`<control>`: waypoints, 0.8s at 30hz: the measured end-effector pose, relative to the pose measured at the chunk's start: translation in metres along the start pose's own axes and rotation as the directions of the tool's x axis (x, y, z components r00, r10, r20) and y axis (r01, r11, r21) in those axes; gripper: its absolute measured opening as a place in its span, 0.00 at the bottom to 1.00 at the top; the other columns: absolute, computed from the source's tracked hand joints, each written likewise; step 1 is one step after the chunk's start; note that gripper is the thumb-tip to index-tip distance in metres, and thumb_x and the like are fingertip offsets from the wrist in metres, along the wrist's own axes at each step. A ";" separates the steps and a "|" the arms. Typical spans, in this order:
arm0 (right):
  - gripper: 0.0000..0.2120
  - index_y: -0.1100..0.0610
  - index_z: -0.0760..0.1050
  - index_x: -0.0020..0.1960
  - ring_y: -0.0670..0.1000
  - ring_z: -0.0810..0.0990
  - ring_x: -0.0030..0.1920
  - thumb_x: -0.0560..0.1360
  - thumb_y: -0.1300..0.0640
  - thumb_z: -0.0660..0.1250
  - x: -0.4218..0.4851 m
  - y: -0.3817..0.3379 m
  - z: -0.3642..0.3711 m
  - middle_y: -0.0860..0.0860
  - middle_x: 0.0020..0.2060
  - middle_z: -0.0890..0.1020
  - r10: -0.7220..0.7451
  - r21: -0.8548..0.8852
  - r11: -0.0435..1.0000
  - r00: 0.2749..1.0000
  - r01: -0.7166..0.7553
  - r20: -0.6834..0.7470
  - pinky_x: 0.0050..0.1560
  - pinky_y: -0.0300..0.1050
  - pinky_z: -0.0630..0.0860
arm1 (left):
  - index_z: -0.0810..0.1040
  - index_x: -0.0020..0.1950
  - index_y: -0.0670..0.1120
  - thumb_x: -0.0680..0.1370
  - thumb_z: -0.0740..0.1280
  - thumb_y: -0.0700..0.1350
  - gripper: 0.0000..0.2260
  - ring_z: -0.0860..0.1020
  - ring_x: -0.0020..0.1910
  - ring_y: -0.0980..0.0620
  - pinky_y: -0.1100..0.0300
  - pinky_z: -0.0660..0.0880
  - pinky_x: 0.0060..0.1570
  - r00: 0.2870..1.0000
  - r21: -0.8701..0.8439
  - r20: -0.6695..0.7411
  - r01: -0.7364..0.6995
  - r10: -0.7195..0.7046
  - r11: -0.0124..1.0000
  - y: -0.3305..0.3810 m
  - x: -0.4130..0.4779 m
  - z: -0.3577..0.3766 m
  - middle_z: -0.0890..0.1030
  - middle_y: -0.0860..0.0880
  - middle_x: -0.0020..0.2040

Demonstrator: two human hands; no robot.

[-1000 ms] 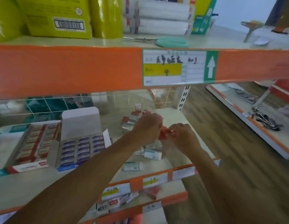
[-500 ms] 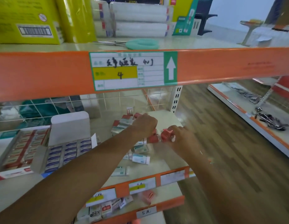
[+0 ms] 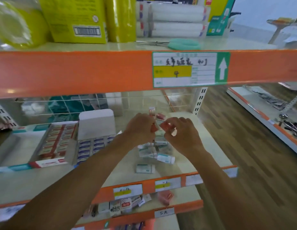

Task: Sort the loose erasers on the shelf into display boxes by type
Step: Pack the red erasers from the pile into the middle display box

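Fingers of the right hand (image 3: 184, 138) pinch a red eraser (image 3: 166, 126); the left hand (image 3: 141, 128) curls round another red piece (image 3: 153, 128). Loose erasers (image 3: 152, 152) lie below on the shelf (image 3: 210, 146), display boxes (image 3: 93, 146) to their left.

Mid shelf (image 3: 210, 146): beige top w/ orange front edge. At left, open display box of red-label erasers (image 3: 56, 141); just beside it to the right, box of blue-label erasers (image 3: 93, 146) w/ lid up. Centre-right, heap of loose erasers (image 3: 149, 153), mostly teal-and-white. Lone eraser (image 3: 145, 168) apart, nr front edge.
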State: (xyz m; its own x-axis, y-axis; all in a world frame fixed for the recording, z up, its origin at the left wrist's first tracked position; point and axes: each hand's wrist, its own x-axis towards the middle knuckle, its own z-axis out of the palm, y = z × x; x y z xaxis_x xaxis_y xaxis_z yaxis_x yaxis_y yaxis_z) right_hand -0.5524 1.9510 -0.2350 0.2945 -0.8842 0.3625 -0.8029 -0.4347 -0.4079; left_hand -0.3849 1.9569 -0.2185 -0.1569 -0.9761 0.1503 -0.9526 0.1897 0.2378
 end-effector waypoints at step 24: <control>0.14 0.53 0.78 0.61 0.51 0.76 0.44 0.75 0.58 0.69 0.014 -0.215 0.106 0.53 0.45 0.76 -0.444 0.252 0.885 0.872 0.392 0.206 0.44 0.40 0.72 | 0.78 0.49 0.44 0.74 0.68 0.39 0.05 0.75 0.42 0.53 0.66 0.71 0.44 0.903 -0.258 -0.130 0.367 -0.408 0.894 -0.167 -0.162 -0.079 0.76 0.51 0.43</control>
State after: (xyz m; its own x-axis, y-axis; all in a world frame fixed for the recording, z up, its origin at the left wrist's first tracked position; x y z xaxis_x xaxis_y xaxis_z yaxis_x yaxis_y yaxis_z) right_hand -0.3206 2.0140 -0.2307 0.7201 -0.6131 0.3250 -0.4649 -0.7740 -0.4299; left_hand -0.1796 2.0913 -0.2063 0.2812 -0.9456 0.1636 -0.8419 -0.1612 0.5150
